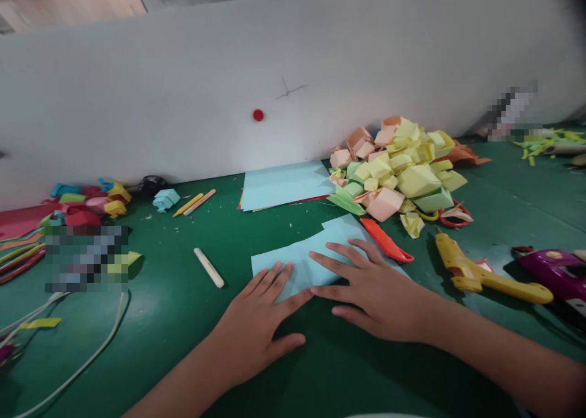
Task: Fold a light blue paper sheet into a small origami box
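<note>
Pale blue paper (302, 256) lay on the green table (160, 345) straight under both hands, so from where I watched through the head camera, neither hand had any distance to cover. Its long axis ran mostly side to side, climbing a little toward the right. The left hand (259, 323) rested over its left, nearer part; the right hand (373, 290) came in from the other side and covered more of it. I saw both index fingertips meet, or nearly meet, close to the paper's near edge. Neither hand was clenched or pinching: the fingers were spread and laid flat on top, and the left thumb stuck out past the paper over the table.

To me the paper looked matte and thin, with a step in its far edge where one portion reached higher than the other, so I judged it folded or layered. The far left corner was sharp and bare; the right end slipped partly beneath the right hand, and I couldn't trace it fully. A red-orange tool (384, 240) lay against or just beside its right edge; I couldn't tell which.
</note>
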A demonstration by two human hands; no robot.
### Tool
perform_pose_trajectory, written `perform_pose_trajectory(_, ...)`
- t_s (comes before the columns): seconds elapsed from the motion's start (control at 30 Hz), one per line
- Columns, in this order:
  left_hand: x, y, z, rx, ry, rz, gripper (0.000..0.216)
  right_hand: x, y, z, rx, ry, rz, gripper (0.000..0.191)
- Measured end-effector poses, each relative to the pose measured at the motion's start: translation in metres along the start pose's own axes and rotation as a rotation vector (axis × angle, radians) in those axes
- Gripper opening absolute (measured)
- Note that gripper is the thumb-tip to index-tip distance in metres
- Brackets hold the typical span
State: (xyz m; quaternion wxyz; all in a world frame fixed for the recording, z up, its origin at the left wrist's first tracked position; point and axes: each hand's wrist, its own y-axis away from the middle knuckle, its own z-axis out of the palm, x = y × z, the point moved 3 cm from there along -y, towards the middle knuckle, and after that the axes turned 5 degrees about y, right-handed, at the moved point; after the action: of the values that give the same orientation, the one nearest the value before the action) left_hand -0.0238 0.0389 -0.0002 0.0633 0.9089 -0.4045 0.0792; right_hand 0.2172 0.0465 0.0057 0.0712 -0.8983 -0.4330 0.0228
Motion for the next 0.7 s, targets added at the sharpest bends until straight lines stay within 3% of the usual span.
perform_pose_trajectory(0.7, -0.0008, 0.001, 0.0024, 0.002, -0.008, -0.004, 0.063, -0.0001, 0.0023, 0.0014, -0.011, 0.004, 0.024, 0.041)
